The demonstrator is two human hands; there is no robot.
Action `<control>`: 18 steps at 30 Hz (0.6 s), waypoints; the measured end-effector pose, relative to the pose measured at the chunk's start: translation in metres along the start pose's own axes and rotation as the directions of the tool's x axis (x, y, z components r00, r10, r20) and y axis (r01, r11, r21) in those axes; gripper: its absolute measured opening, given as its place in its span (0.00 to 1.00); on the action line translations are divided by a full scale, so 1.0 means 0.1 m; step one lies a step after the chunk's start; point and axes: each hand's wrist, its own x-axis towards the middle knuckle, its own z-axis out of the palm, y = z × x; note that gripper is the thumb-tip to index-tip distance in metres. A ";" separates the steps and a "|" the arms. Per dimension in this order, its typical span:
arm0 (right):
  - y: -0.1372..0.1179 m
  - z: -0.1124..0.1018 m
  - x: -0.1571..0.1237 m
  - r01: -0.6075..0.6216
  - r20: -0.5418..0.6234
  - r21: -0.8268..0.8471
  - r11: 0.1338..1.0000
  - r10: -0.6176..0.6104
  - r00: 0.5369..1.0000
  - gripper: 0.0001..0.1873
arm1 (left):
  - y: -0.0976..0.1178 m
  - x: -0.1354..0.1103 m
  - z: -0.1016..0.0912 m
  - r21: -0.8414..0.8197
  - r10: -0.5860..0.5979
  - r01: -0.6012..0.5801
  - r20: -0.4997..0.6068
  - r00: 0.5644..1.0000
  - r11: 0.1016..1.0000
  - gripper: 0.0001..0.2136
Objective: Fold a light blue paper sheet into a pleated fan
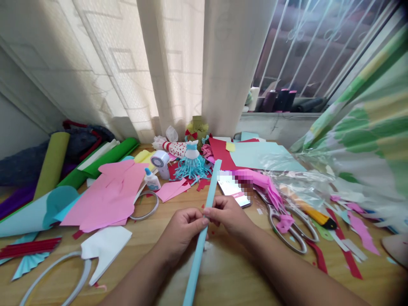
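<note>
A long, narrow light-blue paper strip (pixel 199 255) runs from the near edge of the view up toward the phone. Around its middle, my left hand (pixel 183 229) pinches it between thumb and fingers. My right hand (pixel 228 216) grips the same strip just above, its fingertips close to the left thumb. Beyond the hands lies a phone (pixel 234 191) with a lit screen. A light-blue fringed paper piece (pixel 191 168) with a white top stands behind the strip's far end.
Pink paper sheets (pixel 110 195), a glue bottle (pixel 152 179) and grey rings (pixel 146 214) lie to the left. Scissors (pixel 288 225), a yellow cutter (pixel 314 214) and paper scraps are on the right. Rolled paper (pixel 52 163) stands far left; a light-blue sheet (pixel 264 155) lies at the back.
</note>
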 end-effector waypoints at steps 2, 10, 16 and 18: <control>0.02 0.00 0.00 -0.013 0.017 0.024 1.000 0.013 1.000 0.15 | 0.01 -0.01 0.01 0.017 0.007 -0.007 -0.009 1.000 1.000 0.13; -0.02 -0.11 0.02 0.062 -0.027 0.204 0.977 -0.058 0.998 0.17 | 0.06 -0.03 -0.04 -0.088 -0.077 0.087 0.111 0.991 0.992 0.16; -0.14 -0.26 0.01 0.155 -0.102 0.333 0.930 -0.128 0.987 0.20 | 0.12 -0.03 -0.13 -0.036 -0.109 0.126 0.303 0.947 0.991 0.23; -0.16 -0.27 0.00 0.148 -0.097 0.336 0.930 -0.122 0.988 0.20 | 0.13 -0.01 -0.15 0.027 -0.081 0.077 0.255 0.964 0.997 0.24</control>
